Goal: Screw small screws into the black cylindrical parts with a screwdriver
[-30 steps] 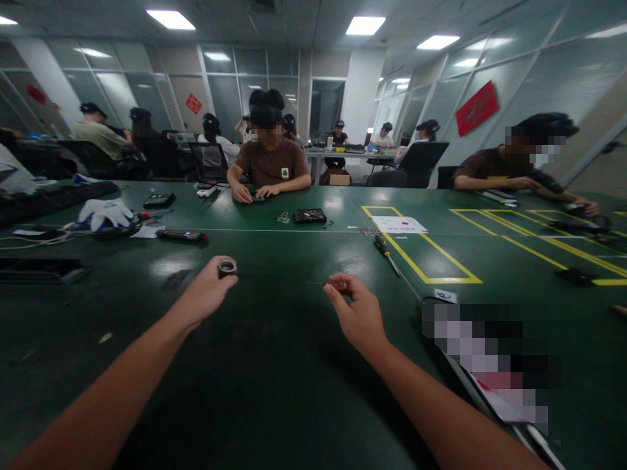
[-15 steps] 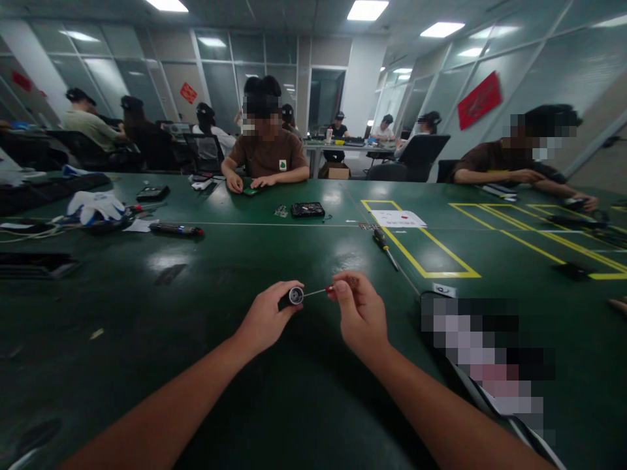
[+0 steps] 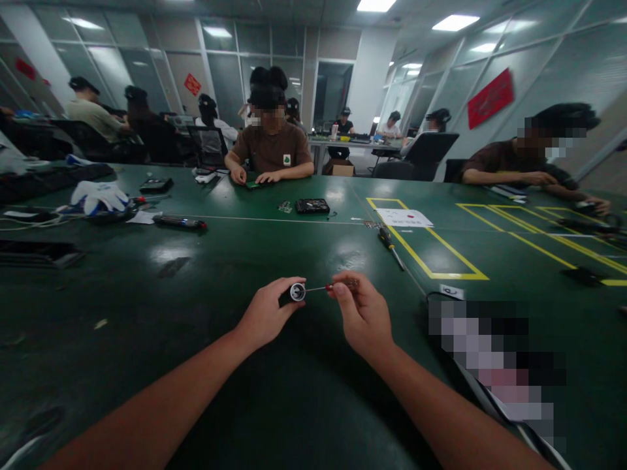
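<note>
My left hand (image 3: pixel 267 314) is closed around a small dark cylinder with a silver ring face (image 3: pixel 297 292), held above the green table (image 3: pixel 206 274). My right hand (image 3: pixel 360 313) pinches a thin metal tool with a red handle (image 3: pixel 327 287). The tool's tip reaches the cylinder's face. Both hands meet at the middle of the view, just above the tabletop.
A screwdriver (image 3: pixel 390 245) lies ahead to the right beside yellow floor-tape lines (image 3: pixel 441 251) and a white sheet (image 3: pixel 404 217). A black device (image 3: pixel 312 206) sits farther ahead. White gloves (image 3: pixel 98 194) and cables lie at the left. People work across the table.
My left hand has moved right with the cylinder until it met the thin tool in my right hand. Over the last half second the hands have hardly moved.
</note>
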### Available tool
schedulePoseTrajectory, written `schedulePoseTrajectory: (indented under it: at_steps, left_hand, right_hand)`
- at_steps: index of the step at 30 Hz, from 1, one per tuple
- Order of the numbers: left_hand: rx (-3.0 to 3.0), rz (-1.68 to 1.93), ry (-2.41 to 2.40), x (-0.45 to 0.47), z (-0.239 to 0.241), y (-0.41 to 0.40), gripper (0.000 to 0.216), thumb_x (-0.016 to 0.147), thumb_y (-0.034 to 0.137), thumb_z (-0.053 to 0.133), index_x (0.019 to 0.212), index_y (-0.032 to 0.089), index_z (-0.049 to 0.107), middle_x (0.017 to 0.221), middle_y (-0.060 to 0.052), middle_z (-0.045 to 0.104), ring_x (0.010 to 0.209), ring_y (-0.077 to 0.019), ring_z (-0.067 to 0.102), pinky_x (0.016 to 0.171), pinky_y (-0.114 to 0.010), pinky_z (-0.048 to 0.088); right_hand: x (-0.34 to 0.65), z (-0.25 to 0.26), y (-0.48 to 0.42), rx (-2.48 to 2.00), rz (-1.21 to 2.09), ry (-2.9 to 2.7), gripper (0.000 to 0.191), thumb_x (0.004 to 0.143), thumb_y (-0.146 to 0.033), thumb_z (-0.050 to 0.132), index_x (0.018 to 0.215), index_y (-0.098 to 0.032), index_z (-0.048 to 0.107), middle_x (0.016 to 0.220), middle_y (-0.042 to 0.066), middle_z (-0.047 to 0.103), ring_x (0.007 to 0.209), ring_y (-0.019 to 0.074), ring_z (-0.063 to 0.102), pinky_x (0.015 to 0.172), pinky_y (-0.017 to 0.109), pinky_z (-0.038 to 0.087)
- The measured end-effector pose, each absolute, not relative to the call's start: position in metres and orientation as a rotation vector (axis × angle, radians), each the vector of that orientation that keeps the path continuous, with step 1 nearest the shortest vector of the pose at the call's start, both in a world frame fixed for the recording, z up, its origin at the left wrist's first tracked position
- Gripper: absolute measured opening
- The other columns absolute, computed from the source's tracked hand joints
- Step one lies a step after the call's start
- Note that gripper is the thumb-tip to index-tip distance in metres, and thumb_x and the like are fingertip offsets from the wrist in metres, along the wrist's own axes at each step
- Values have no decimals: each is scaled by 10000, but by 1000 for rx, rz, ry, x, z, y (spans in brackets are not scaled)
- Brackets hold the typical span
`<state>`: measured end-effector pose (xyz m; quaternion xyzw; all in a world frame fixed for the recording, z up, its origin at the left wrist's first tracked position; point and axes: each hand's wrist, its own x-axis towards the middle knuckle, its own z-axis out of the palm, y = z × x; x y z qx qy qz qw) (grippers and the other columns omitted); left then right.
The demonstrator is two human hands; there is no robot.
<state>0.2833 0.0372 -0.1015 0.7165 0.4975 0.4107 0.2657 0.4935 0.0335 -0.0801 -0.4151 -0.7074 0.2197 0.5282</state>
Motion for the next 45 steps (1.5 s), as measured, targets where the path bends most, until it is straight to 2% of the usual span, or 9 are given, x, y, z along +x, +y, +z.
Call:
schedulePoseTrajectory:
  at_steps: [6,16,24,29,33,37,40,43,45]
  left_hand:
    - [1894,1143,1355,282,-102,36,337,849,140,752,1170,225,697,1181,-25,731,1108,-218,676,998,-379,511]
    - [1939,1157,1331,281,-105,38,373,852,136,754,1207,236,701,1209,-19,728,1135,-205,667,1031,-379,502]
    - [1942,1169,1319,282,-104,38,382,866,153,743,1234,249,701,1238,-32,716,1163,-217,655,1054,-405,490]
    - [1951,1155,1339,279,-107,42,395,863,145,741,1243,247,701,1234,-36,713,1163,-214,651,1054,-400,488]
    - [1959,1146,1341,277,-111,44,383,883,166,715,1254,258,700,1246,-50,707,1168,-230,647,1053,-425,488]
    - [1976,1126,1314,278,-111,43,366,884,172,703,1244,242,702,1242,-63,708,1174,-239,644,1065,-447,485]
    - [1971,1124,1314,279,-109,42,369,884,169,702,1245,248,702,1248,-57,707,1181,-236,643,1077,-452,481]
    - [1964,1137,1331,279,-108,42,377,878,161,708,1244,251,704,1249,-55,706,1181,-235,645,1077,-445,485]
    - [1960,1142,1338,279,-109,42,384,871,148,714,1241,247,706,1248,-54,706,1182,-231,646,1076,-433,486]
  right_hand:
    - [493,-80,33,-989,543,-1679,176,1021,-382,559,1103,-255,649,874,21,748,769,191,736,689,309,534]
    - [491,-80,35,-1019,541,-1635,187,1025,-391,546,1089,-248,647,875,30,747,783,198,729,727,327,542]
    - [493,-80,37,-1030,544,-1638,190,1036,-392,521,1081,-243,631,790,8,688,714,173,667,685,306,508]
    - [493,-78,33,-959,786,-1740,205,1052,-389,483,1163,-252,589,723,-27,626,592,142,593,570,271,453]
    - [493,-74,30,-830,788,-1855,170,1030,-387,536,1056,-241,620,779,-13,624,704,147,612,662,279,466]
    - [491,-74,29,-831,748,-1810,323,1064,-418,440,941,-229,672,700,-18,566,632,142,552,618,285,423]
    - [490,-76,29,-888,758,-1765,342,1062,-429,432,971,-229,693,723,-6,592,655,156,580,627,294,446]
    - [490,-79,30,-949,773,-1688,266,1047,-414,464,1074,-239,663,782,4,655,723,175,641,670,303,492]
    - [490,-81,31,-958,790,-1620,210,1032,-401,498,1064,-239,628,806,7,686,749,181,670,696,309,516]
